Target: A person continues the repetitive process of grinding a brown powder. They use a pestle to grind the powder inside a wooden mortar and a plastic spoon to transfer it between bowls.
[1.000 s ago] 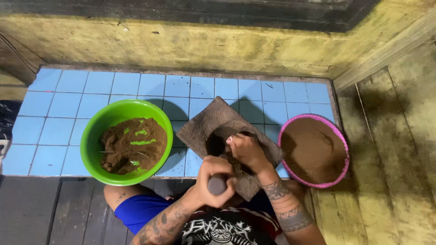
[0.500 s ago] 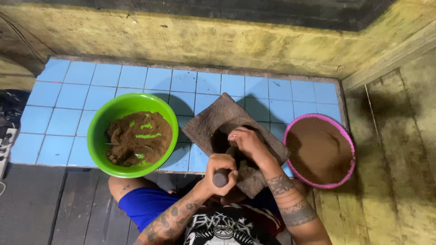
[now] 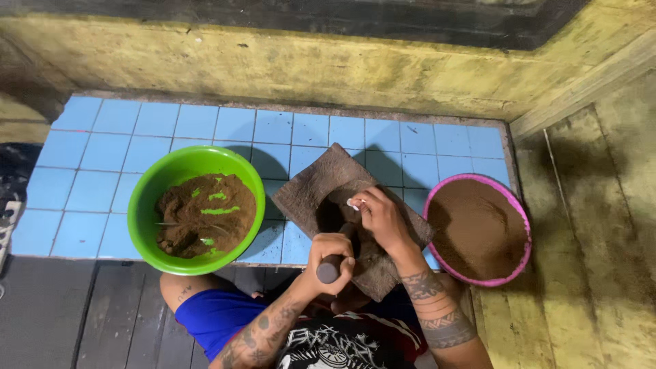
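Note:
A flat grey grinding stone lies tilted on the blue tiled ledge, smeared with dark brown paste. My left hand is shut around the near end of a cylindrical stone roller that rests on the slab. My right hand presses on the roller's far end over the slab's middle, fingers curled around it. A green bowl with coarse brown mash sits to the left. A pink bowl of fine brown powder sits to the right.
A stained yellow wall rises behind the ledge. Yellowish wooden boards run along the right. Dark planks lie at lower left. My knee in blue shorts is under the green bowl.
Both hands have slid the roller slightly along the slab. The view has shifted a little; the bowls have stayed where they were.

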